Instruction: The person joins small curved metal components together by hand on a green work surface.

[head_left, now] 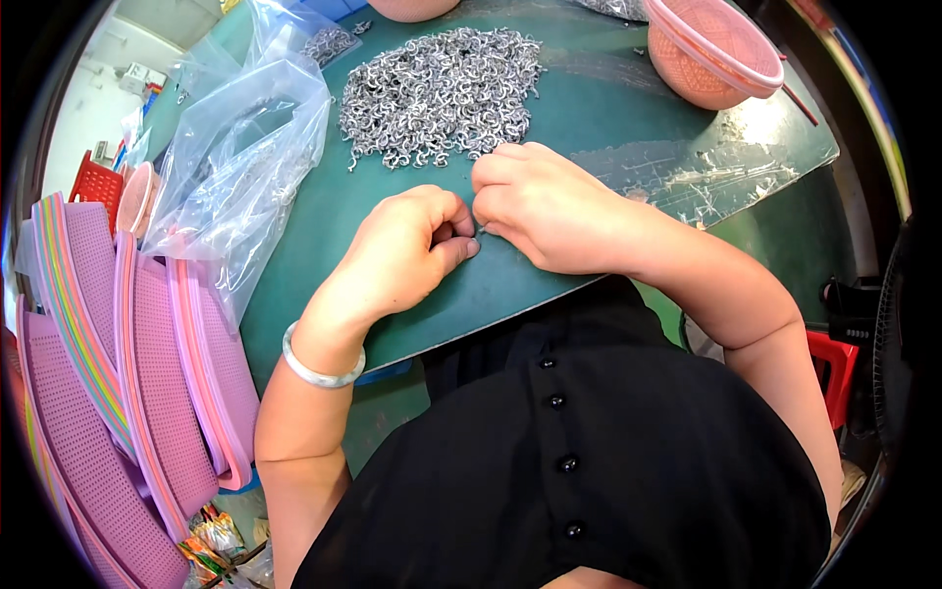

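Over the near part of a green table [324,250], my two hands meet almost fingertip to fingertip. The thumb and forefinger of my left hand [407,245] are pinched together, and a bangle circles that wrist. My right hand [549,208] is closed, its fingers curled down beside the left fingertips. Whatever they grip is too small and covered to make out. Just beyond them lies a wide heap of small silvery curved metal pieces [442,93], and the right knuckles reach its near edge.
A clear plastic bag [245,147] hangs over the table's left edge. Purple and pink perforated baskets [162,363] are stacked at the left, near a red basket [95,188]. A round pink basket [692,64] stands at the far right. A red stool [832,371] shows at the right.
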The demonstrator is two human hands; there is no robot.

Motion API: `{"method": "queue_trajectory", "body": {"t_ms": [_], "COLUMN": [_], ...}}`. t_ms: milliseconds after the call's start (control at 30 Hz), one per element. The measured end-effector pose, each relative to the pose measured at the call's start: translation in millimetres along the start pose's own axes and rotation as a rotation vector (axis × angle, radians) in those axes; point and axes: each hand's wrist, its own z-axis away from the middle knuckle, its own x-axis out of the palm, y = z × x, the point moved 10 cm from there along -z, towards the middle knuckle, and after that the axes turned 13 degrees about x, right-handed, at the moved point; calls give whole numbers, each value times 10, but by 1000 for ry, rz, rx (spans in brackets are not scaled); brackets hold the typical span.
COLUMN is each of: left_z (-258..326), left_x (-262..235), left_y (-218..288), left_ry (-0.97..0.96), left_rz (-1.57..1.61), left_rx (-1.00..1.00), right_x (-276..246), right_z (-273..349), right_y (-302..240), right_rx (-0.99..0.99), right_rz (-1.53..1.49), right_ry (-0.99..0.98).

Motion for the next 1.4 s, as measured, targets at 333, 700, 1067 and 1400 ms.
{"method": "queue_trajectory", "body": {"t_ms": [333,700,1067,1400], "left_z": [-15,-14,-62,-146], "left_x": [-74,230,178,79], "left_y": [-3,-170,-230,31], "left_ry": [109,147,250,183], "left_rz": [136,1139,1267,45], "left_rx": [80,-187,-216,-84], "right_x": [-211,-266,-245,-217], "right_z": [41,31,46,121], "right_y": [280,347,389,365], "right_rx": [194,230,186,155], "right_rz": [-600,-706,-152,-62], "right_ry": [-4,21,-7,14]}}
